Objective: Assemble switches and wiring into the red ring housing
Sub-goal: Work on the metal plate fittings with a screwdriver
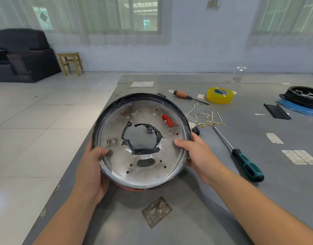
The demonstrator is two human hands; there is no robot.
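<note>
1. Red ring housing (116, 156) at frame centre, tilted toward the camera and lifted clear of the grey worktable (196, 209). Its metal plate faces up — central hole edged with black tape; red shows only at the lower rim and through slots.
2. Left hand (92, 167) grips the left rim, thumb on the plate; right hand (196, 152) grips the right rim, thumb likewise on top.
3. Probably an inspection step. Best to keep both thumbs off the mounting holes and turn it slowly to find the switch openings.
4. Wire leads with brass terminals (205, 119) lie right of the housing, beside a green-handled screwdriver (247, 165) (unused), an orange-handled one (184, 95) and yellow tape (220, 95).
5. Room: tiled floor, dark armchair (25, 53) and wooden stool (71, 62) upper left.
</note>
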